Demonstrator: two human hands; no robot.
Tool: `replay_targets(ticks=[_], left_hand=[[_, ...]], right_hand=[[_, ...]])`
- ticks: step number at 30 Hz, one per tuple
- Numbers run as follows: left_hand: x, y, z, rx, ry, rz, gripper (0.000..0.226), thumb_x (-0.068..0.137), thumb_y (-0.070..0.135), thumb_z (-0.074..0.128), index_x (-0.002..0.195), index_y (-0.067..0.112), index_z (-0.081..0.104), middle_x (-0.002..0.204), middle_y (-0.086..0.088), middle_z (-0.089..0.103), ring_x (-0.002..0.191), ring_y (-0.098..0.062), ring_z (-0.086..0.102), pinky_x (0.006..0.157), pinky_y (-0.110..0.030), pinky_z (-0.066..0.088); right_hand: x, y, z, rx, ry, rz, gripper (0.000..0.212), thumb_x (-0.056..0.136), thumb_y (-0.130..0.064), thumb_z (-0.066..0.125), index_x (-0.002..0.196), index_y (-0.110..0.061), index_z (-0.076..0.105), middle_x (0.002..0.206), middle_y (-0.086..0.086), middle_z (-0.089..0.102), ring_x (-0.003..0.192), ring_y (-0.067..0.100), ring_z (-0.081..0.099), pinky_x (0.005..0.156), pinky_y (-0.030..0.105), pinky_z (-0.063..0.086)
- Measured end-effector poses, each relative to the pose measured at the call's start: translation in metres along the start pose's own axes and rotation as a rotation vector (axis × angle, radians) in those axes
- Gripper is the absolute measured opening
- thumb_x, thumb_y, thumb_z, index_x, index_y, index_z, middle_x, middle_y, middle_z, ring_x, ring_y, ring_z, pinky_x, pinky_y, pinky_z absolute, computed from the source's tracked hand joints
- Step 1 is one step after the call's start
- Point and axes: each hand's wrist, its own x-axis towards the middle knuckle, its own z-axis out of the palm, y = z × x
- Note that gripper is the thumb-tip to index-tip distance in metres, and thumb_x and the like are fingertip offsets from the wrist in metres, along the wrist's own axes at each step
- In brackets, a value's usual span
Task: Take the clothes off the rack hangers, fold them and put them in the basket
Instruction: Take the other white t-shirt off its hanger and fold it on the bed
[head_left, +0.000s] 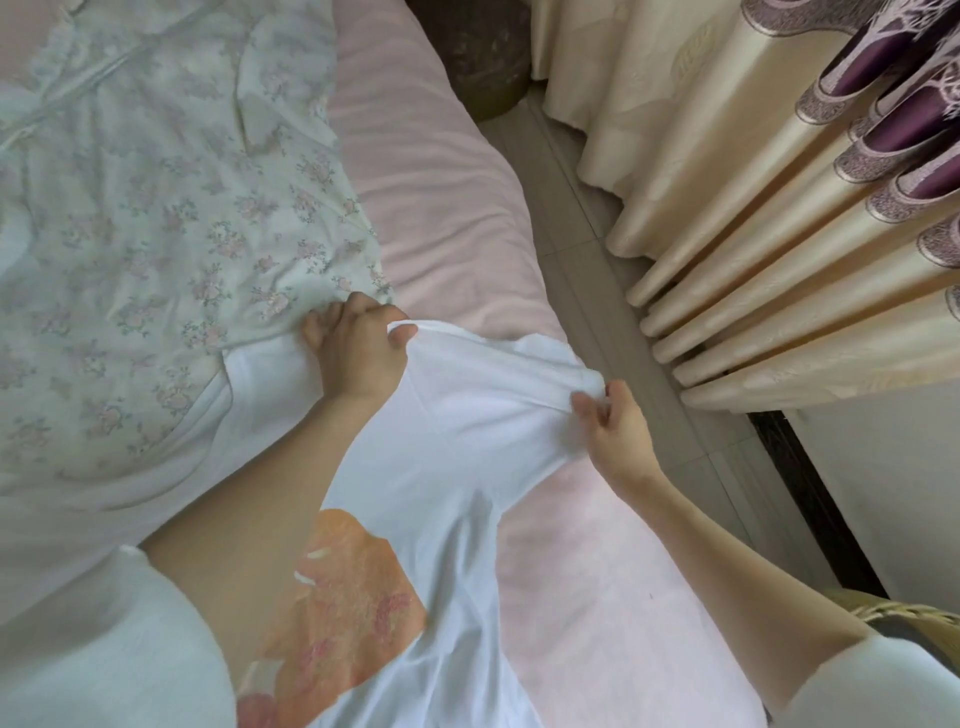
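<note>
Left hand & right hand each pinch one edge of the white cotton T-shirt with orange print, stretched above the pink bed sheet. Better keep the edge tight, lay it flat w/o wrinkles, then fold.

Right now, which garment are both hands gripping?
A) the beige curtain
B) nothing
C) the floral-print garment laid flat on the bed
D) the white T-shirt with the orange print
D: the left hand and right hand each pinch the top edge of the white T-shirt; the floral garment lies untouched on the bed.
</note>
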Motion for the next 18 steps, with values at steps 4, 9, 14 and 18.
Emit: replay_targets(ticks=[4, 9, 14, 18], left_hand=[[-0.013, 0.001, 0.011, 0.024, -0.012, -0.107, 0.03, 0.094, 0.027, 0.048, 0.122, 0.021, 0.056, 0.134, -0.006, 0.043, 0.129, -0.027, 0.031, 0.111, -0.049, 0.01], [-0.064, -0.003, 0.028, 0.075, 0.083, 0.157, 0.052, 0.086, 0.033, 0.041, 0.137, 0.022, 0.043, 0.146, -0.011, 0.038, 0.136, -0.031, 0.028, 0.106, -0.06, 0.019], [-0.118, -0.026, 0.058, 0.28, -0.176, 0.21, 0.057, 0.09, 0.048, 0.024, 0.143, 0.03, 0.035, 0.152, -0.01, 0.031, 0.14, -0.033, 0.026, 0.108, -0.058, 0.011], [-0.111, -0.032, 0.058, 0.187, -0.275, 0.155, 0.059, 0.093, 0.056, 0.008, 0.145, 0.036, 0.026, 0.156, -0.004, 0.021, 0.144, -0.028, 0.019, 0.112, -0.051, 0.007]], right_hand=[[-0.002, 0.014, 0.004, -0.026, 0.106, 0.231, 0.032, 0.096, -0.038, 0.042, 0.104, -0.007, 0.05, 0.088, 0.005, 0.054, 0.086, 0.024, 0.048, 0.07, 0.028, 0.034], [-0.003, 0.025, 0.013, -0.009, -0.04, 0.305, 0.044, 0.085, -0.052, 0.058, 0.09, -0.008, 0.051, 0.092, 0.006, 0.053, 0.081, 0.022, 0.053, 0.069, 0.029, 0.041], [0.0, -0.002, 0.0, 0.29, -0.213, 0.436, 0.022, 0.081, -0.03, 0.071, 0.083, -0.01, 0.061, 0.081, 0.005, 0.062, 0.065, 0.014, 0.054, 0.055, 0.022, 0.045], [-0.007, -0.029, 0.009, 0.45, -0.193, 0.232, 0.005, 0.086, -0.008, 0.063, 0.087, -0.012, 0.064, 0.09, 0.01, 0.068, 0.077, 0.022, 0.064, 0.071, 0.033, 0.052]])
